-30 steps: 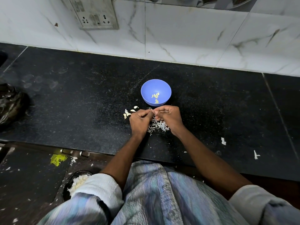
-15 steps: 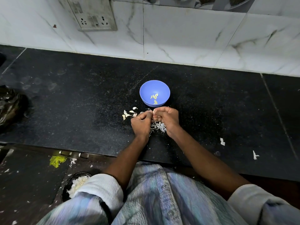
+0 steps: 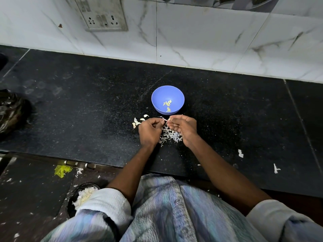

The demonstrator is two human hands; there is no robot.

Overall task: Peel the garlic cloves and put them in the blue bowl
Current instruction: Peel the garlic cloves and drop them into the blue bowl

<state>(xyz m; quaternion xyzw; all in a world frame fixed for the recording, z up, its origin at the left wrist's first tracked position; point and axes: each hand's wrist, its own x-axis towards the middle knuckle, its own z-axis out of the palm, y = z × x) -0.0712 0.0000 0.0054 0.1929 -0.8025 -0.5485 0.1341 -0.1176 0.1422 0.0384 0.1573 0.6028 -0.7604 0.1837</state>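
Bare forearms; white sleeves (image 3: 104, 199) rolled to the elbows; a striped blue-grey shirt (image 3: 167, 210), perhaps quilted, with buttons.

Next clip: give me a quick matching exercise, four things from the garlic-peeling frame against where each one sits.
Things:
1. round blue plastic bowl
2. pile of white papery garlic skins
3. unpeeled whitish garlic cloves
4. crumpled black plastic bag

Places:
A. at the far left edge of the black counter
B. on the counter between the two hands
C. just beyond the hands, toward the wall
D. on the counter, left of the left hand

Pairs: 1-C, 2-B, 3-D, 4-A
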